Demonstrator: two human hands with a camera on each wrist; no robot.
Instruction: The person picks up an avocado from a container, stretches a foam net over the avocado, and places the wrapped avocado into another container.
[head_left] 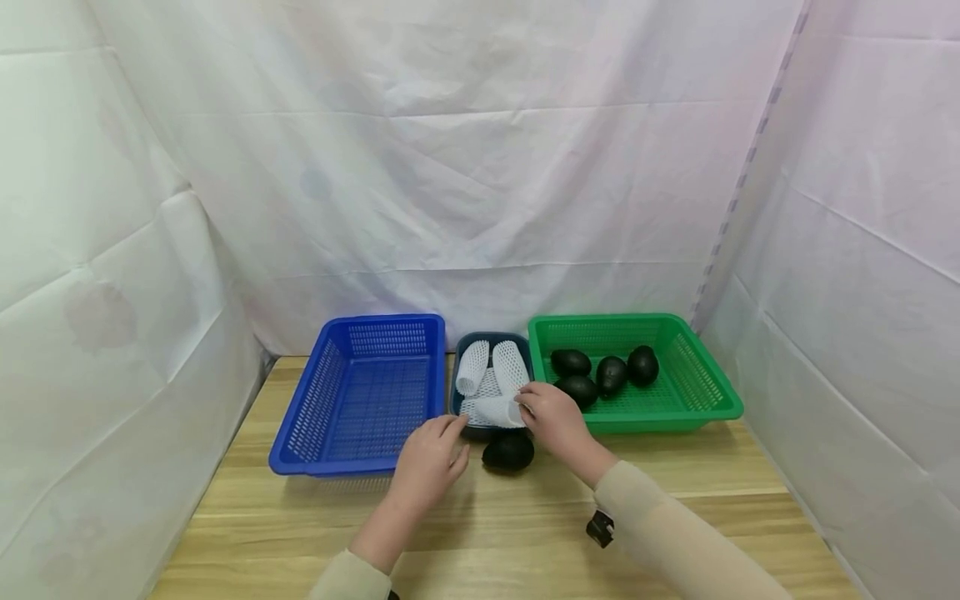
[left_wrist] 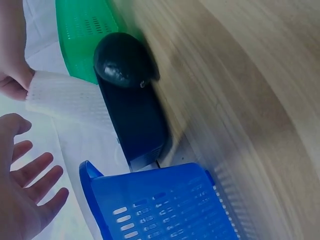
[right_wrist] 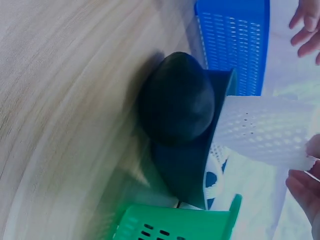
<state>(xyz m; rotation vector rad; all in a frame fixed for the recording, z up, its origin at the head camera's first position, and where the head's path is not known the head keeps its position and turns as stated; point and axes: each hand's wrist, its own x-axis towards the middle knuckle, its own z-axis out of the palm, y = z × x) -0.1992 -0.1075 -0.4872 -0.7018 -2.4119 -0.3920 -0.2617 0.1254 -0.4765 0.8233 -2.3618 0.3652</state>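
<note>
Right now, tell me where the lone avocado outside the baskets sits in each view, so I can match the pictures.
Head: lone avocado in the lower middle, slightly right of centre.
Left wrist: lone avocado in the upper part, left of centre.
Right wrist: lone avocado just above and right of centre.
Shared landmark: the small dark tray, close beside it in all three views.

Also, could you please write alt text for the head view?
A person's right hand pinches a white mesh sleeve over a small dark basket, the left hand close by. A black avocado lies in front; a blue basket stands at left, a green basket with four visible avocados at right.
</note>
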